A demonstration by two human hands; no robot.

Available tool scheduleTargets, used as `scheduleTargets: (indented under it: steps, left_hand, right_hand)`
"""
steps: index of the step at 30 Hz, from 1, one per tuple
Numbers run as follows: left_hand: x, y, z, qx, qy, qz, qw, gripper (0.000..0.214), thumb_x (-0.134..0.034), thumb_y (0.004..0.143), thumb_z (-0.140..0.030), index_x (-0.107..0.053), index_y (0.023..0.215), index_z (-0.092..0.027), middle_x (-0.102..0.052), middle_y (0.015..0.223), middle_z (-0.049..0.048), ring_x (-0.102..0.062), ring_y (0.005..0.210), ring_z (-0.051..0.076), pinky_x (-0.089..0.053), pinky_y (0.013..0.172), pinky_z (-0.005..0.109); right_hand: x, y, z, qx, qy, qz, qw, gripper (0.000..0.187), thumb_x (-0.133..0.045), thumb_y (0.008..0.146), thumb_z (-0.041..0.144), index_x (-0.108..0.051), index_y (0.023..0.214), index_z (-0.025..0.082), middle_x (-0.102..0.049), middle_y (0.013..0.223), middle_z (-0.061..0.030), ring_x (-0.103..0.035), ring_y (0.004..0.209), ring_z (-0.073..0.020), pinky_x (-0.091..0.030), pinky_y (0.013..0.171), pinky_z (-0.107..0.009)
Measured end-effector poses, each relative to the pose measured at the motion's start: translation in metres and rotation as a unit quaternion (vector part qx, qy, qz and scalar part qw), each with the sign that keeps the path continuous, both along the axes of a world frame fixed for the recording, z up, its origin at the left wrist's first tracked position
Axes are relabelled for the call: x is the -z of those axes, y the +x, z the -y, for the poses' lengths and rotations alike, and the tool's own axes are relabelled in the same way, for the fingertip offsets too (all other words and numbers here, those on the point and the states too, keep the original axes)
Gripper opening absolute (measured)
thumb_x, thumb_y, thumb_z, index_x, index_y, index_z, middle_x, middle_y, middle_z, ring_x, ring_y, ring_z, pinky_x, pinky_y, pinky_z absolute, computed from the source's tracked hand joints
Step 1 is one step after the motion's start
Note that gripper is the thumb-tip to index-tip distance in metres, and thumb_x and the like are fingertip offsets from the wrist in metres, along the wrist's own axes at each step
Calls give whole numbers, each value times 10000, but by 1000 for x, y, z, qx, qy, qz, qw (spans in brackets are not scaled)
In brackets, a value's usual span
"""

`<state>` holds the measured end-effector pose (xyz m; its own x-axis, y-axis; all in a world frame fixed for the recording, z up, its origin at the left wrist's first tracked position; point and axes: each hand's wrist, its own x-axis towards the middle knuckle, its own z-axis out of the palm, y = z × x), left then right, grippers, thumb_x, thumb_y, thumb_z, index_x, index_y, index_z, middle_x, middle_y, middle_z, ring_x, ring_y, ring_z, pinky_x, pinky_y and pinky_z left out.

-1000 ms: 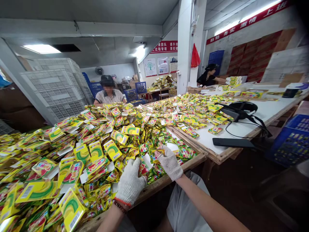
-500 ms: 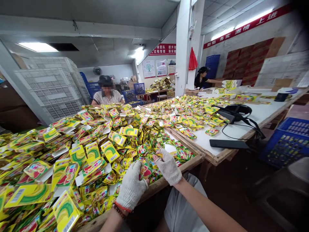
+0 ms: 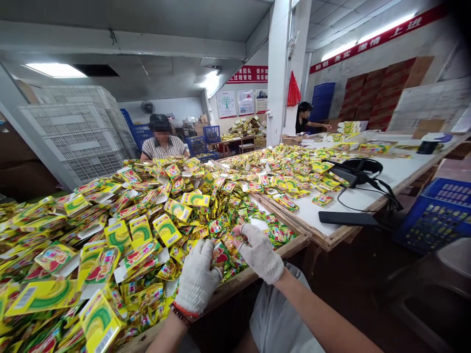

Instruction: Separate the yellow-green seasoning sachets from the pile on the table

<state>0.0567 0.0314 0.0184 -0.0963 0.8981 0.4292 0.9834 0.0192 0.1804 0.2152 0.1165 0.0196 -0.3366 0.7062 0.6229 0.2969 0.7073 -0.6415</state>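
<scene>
My left hand (image 3: pixel 198 278), in a white knitted glove with an orange cuff, is closed round a small green and red candy box (image 3: pixel 220 253) at the table's near edge. To its right, my right hand (image 3: pixel 260 252) wears a similar glove with bare fingertips. Its curled fingers are at a small yellow-orange candy packet (image 3: pixel 229 242) beside the box; the exact grip is partly hidden. Small shiny candy packets (image 3: pixel 277 230) lie beneath and around both hands. Yellow printed cartons (image 3: pixel 167 230) are heaped to the left, several with white flaps open.
A wooden rim (image 3: pixel 290 247) edges the table. On the white tabletop at right lie a black phone (image 3: pixel 348 218) and a black headset with cables (image 3: pixel 358 171). A blue crate (image 3: pixel 437 215) stands right. One co-worker (image 3: pixel 164 142) sits across the heap, another (image 3: pixel 305 120) farther back.
My left hand has shifted slightly left and up with the box. My right hand has moved a little right, its fingers more spread, and a yellow-orange packet now shows by its fingertips.
</scene>
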Motion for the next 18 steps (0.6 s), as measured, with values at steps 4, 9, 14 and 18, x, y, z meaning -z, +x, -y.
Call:
scheduleTargets:
  steps: [4, 9, 14, 18]
  left_hand:
    - [4, 1, 2, 11, 2, -26, 1000, 486, -575, 655, -168, -474, 1131, -169, -504, 1149, 108, -482, 1073, 263, -405, 919, 366]
    - [12, 6, 2, 9, 3, -18, 1000, 525, -557, 637, -145, -471, 1155, -165, -509, 1141, 114, -486, 1077, 267, -407, 923, 380]
    - [17, 10, 5, 27, -1, 33, 999, 560, -547, 604, -94, -501, 1155, -184, -514, 1202, 117, -462, 1146, 283, -374, 977, 401]
    - [12, 13, 7, 91, -89, 213, 969, 361, -603, 691, -273, -564, 1041, -194, -607, 1061, 83, -552, 1003, 257, -442, 871, 346]
  right_hand:
    - [4, 7, -2, -107, -117, 47, 986, 244, -479, 826, 232, -692, 932, 179, -654, 686, -21, -606, 647, -138, -487, 688, -260]
    - [6, 10, 5, -213, -276, 59, 936, 412, -445, 850, 326, -563, 1208, 159, -539, 497, 41, -479, 380, -85, -389, 423, -190]
    - [11, 16, 6, -248, -320, 104, 909, 185, -517, 799, 298, -601, 779, 135, -463, 371, 63, -412, 327, -57, -315, 407, -161]
    - [20, 14, 3, -244, -310, 150, 907, 243, -537, 778, 322, -484, 599, 166, -399, 352, 80, -369, 303, -52, -248, 372, -170]
